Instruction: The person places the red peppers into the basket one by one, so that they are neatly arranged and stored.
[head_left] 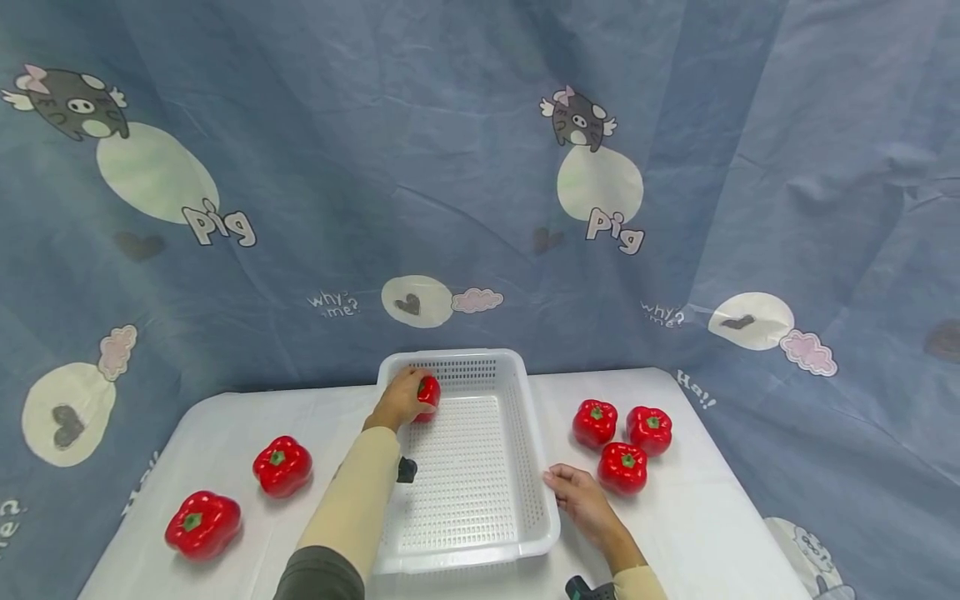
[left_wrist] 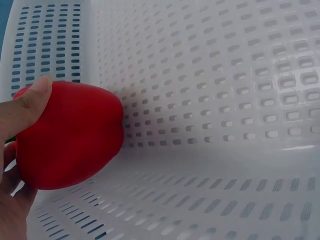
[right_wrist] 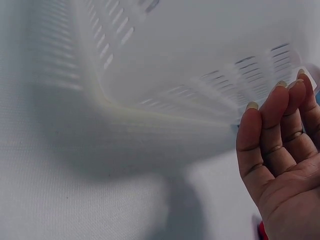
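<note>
My left hand (head_left: pixel 402 402) reaches into the white plastic basket (head_left: pixel 536 467) at its far left corner. It grips a red bell pepper (left_wrist: pixel 75 135), thumb on one side and fingers curled round the other. In the left wrist view the pepper lies close to the perforated floor and walls. My right hand (head_left: pixel 585 502) is outside the basket's right side, its fingertips right at the rim. The right wrist view has those fingers (right_wrist: pixel 272 125) loosely bent beside the slotted wall, with the thumb hidden.
Two red bell peppers, one nearer (head_left: pixel 203 525) and one farther (head_left: pixel 282 467), sit left of the basket. Three more stand grouped on the right: a back-left pepper (head_left: pixel 595 422), a back-right pepper (head_left: pixel 649 430) and a front pepper (head_left: pixel 622 468). A blue printed curtain (head_left: pixel 465 208) hangs behind the white table (head_left: pixel 705 517).
</note>
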